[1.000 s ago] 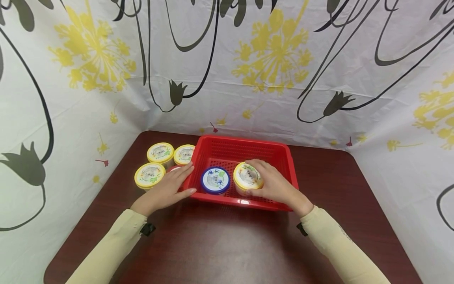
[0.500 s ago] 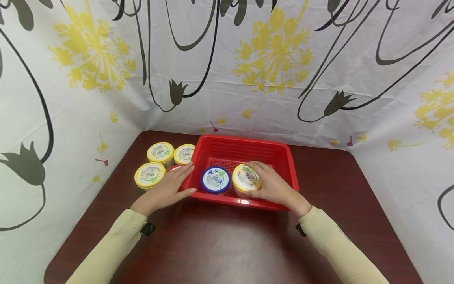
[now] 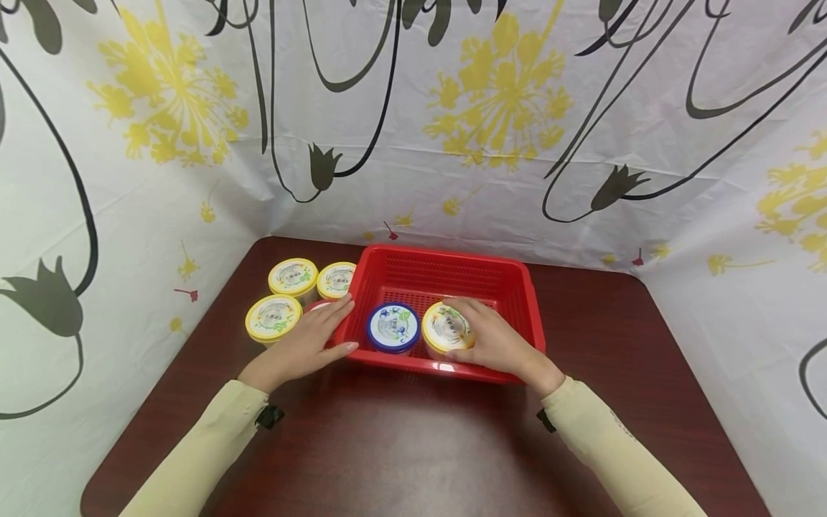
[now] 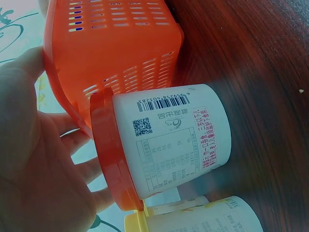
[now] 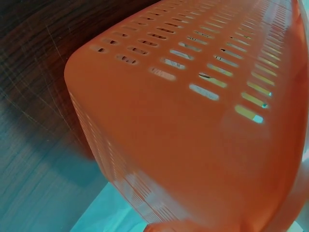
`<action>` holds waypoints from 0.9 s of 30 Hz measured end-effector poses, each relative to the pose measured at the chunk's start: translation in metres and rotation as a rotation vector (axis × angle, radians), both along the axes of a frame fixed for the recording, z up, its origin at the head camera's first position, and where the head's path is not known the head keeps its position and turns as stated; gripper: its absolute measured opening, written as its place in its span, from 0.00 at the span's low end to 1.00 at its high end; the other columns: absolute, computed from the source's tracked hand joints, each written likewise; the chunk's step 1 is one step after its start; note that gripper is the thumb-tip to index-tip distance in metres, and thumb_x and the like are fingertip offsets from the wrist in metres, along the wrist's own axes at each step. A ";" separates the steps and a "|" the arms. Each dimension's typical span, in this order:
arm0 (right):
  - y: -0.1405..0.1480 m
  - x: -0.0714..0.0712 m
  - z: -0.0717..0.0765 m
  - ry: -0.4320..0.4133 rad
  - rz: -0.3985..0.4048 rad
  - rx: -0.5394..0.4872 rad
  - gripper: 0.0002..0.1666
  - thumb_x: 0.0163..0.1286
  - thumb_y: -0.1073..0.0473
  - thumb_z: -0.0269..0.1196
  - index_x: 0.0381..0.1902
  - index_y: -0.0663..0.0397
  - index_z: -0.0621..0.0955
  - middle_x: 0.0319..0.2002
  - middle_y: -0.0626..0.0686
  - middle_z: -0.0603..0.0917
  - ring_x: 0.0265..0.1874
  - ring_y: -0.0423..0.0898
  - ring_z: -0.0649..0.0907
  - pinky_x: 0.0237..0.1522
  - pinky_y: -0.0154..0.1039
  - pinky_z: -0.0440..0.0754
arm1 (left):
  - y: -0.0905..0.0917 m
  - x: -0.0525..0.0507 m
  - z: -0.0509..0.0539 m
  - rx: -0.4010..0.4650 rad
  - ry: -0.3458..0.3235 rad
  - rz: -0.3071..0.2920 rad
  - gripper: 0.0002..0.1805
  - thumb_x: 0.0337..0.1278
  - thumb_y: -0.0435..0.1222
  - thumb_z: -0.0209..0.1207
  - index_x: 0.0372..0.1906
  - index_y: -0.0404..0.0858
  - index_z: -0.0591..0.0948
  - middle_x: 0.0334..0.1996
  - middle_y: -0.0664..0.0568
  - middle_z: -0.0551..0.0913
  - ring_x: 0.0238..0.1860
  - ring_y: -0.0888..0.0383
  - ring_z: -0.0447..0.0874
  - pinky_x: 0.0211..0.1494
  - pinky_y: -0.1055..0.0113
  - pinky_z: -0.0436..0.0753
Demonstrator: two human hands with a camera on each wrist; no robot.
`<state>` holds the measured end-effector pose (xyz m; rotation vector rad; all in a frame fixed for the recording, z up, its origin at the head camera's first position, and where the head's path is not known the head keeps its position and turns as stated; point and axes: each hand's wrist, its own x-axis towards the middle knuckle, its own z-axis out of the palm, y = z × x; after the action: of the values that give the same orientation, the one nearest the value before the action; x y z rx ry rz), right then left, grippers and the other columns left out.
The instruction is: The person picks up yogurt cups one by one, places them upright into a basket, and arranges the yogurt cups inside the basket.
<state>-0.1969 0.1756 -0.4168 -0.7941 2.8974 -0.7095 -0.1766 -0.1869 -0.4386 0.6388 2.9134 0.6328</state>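
Note:
A red perforated basket [image 3: 452,368] holds a blue-lidded tub [image 3: 393,327] and, to its right, a yellow-lidded tub [image 3: 446,327]. My right hand [image 3: 500,341] curls its fingers and thumb round the yellow-lidded tub from the right. My left hand [image 3: 300,352] lies over a red-lidded tub [image 4: 169,140] just outside the basket, its fingertips at the basket's left rim with the fingers extended. The left wrist view shows that tub upright against the basket wall [image 4: 116,53]. Only the basket's outside [image 5: 159,130] fills the right wrist view; the right hand's grip is hidden there.
Several yellow-lidded tubs [image 3: 273,317] stand on the dark red table [image 3: 413,445] left of the basket. A white patterned cloth [image 3: 400,208] hangs behind the table and along both sides.
The yellow-lidded tub in my right hand has moved slightly left, closer to the blue-lidded one. My left hand has stayed in place.

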 end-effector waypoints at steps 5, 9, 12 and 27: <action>0.000 0.000 -0.002 -0.011 -0.003 0.007 0.56 0.47 0.43 0.77 0.73 0.38 0.65 0.70 0.51 0.69 0.69 0.54 0.72 0.61 0.57 0.80 | -0.001 0.000 -0.001 -0.006 0.003 -0.002 0.51 0.56 0.68 0.54 0.79 0.54 0.51 0.81 0.62 0.49 0.80 0.50 0.52 0.67 0.45 0.76; -0.001 0.000 -0.004 -0.007 0.000 0.013 0.56 0.48 0.42 0.77 0.73 0.37 0.65 0.70 0.50 0.70 0.68 0.53 0.72 0.61 0.56 0.81 | -0.001 -0.001 -0.001 -0.007 0.004 -0.003 0.51 0.56 0.69 0.54 0.79 0.54 0.50 0.81 0.62 0.49 0.80 0.50 0.52 0.67 0.45 0.76; -0.001 -0.001 -0.005 -0.001 0.004 0.019 0.56 0.48 0.42 0.77 0.73 0.38 0.65 0.70 0.51 0.70 0.68 0.54 0.72 0.61 0.56 0.80 | -0.001 -0.001 -0.001 -0.005 0.004 -0.005 0.51 0.56 0.69 0.54 0.79 0.54 0.50 0.81 0.62 0.49 0.80 0.51 0.52 0.67 0.45 0.77; -0.006 -0.001 -0.006 -0.014 0.009 0.029 0.55 0.48 0.41 0.77 0.73 0.37 0.65 0.70 0.50 0.71 0.69 0.53 0.72 0.64 0.57 0.78 | -0.001 0.000 0.000 -0.011 -0.001 -0.002 0.51 0.56 0.69 0.53 0.80 0.55 0.50 0.81 0.62 0.49 0.80 0.50 0.52 0.67 0.45 0.76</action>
<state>-0.1982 0.1695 -0.4229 -0.7947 2.8831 -0.6674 -0.1769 -0.1878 -0.4390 0.6394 2.9127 0.6162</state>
